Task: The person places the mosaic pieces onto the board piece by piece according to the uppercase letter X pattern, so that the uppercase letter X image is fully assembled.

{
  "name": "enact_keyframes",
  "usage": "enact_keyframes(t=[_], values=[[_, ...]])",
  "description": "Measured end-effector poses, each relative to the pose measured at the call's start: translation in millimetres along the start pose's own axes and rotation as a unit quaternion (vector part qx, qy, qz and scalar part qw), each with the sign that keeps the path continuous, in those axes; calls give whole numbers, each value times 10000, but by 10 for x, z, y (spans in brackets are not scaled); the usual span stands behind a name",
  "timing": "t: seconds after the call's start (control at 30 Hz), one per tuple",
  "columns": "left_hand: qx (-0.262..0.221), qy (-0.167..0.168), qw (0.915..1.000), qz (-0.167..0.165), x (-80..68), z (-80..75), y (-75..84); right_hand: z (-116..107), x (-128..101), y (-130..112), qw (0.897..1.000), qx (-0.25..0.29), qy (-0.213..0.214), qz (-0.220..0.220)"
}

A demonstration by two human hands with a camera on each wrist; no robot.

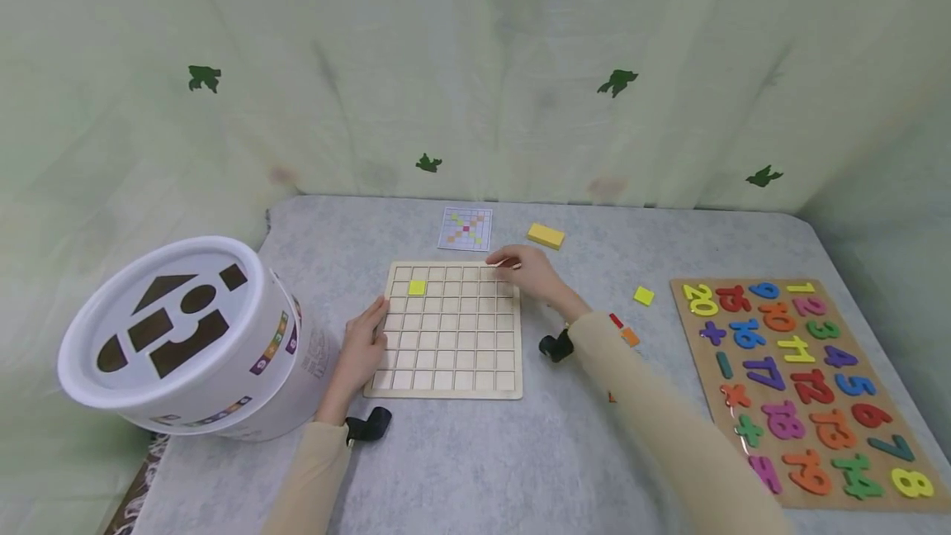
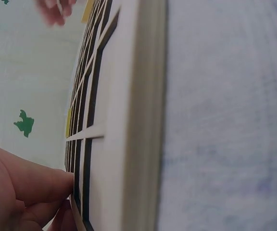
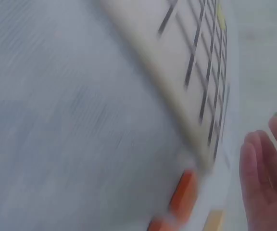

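Observation:
A pale wooden grid board (image 1: pixel 449 390) lies on the table, with one yellow square tile (image 1: pixel 418 287) in its upper left part. The left hand (image 1: pixel 362 347) holds the board's left edge; its thumb and fingers (image 2: pixel 44 185) meet at that edge in the left wrist view. Over the board's upper right corner is the right hand (image 1: pixel 526 272). Its fingers (image 3: pixel 254 168) look loosely extended in the blurred right wrist view, the thumb apart from them, and nothing shows between them. Behind the board lies a card (image 1: pixel 466 229) printed with a coloured grid pattern.
A yellow block (image 1: pixel 546 235) sits behind the right hand. Beside the right arm lie a loose yellow tile (image 1: pixel 643 295), a red piece (image 1: pixel 616 320) and an orange piece (image 1: pixel 630 336). A large white shape-sorter bucket (image 1: pixel 186 390) stands left; a number board (image 1: pixel 702 370) lies right.

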State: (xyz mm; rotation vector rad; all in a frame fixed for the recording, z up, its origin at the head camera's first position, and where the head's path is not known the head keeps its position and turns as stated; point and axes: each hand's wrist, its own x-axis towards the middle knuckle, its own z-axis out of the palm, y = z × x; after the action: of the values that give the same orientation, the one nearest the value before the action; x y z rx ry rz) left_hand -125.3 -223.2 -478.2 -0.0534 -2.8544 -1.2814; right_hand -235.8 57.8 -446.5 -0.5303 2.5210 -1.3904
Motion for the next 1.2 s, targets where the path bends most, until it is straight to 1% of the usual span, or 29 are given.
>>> enact_keyframes(t=[0.1, 0.2, 0.33, 0.47, 0.57, 0.67, 0.9, 1.03, 1.2], values=[[-23, -56, 10000, -32, -7, -6, 8, -194, -141, 177, 9997, -2, 153, 209], [-18, -71, 10000, -44, -11, -7, 13, -319, -258, 319, 9991, -130, 104, 386], [6, -30, 10000, -31, -20, -15, 24, -367, -341, 417, 9974, -476, -153, 516], [25, -26, 10000, -50, -18, -15, 26, -333, -331, 455, 9950, -910, -248, 316], [33, -42, 10000, -54, -16, -12, 26, -299, -303, 467, 9923, -1205, -249, 137], [22, -53, 10000, -43, -17, -9, 22, -284, -286, 472, 9911, -1308, -224, 84], [47, -30, 10000, 38, -18, -7, 25, -286, -266, 423, 9945, -1038, -114, 111], [69, -7, 10000, 68, -23, -9, 34, -218, -228, 311, 9951, -961, -176, -122], [70, -9, 9999, 76, -21, -4, 34, -58, -127, 183, 9933, -1033, -340, -387]])
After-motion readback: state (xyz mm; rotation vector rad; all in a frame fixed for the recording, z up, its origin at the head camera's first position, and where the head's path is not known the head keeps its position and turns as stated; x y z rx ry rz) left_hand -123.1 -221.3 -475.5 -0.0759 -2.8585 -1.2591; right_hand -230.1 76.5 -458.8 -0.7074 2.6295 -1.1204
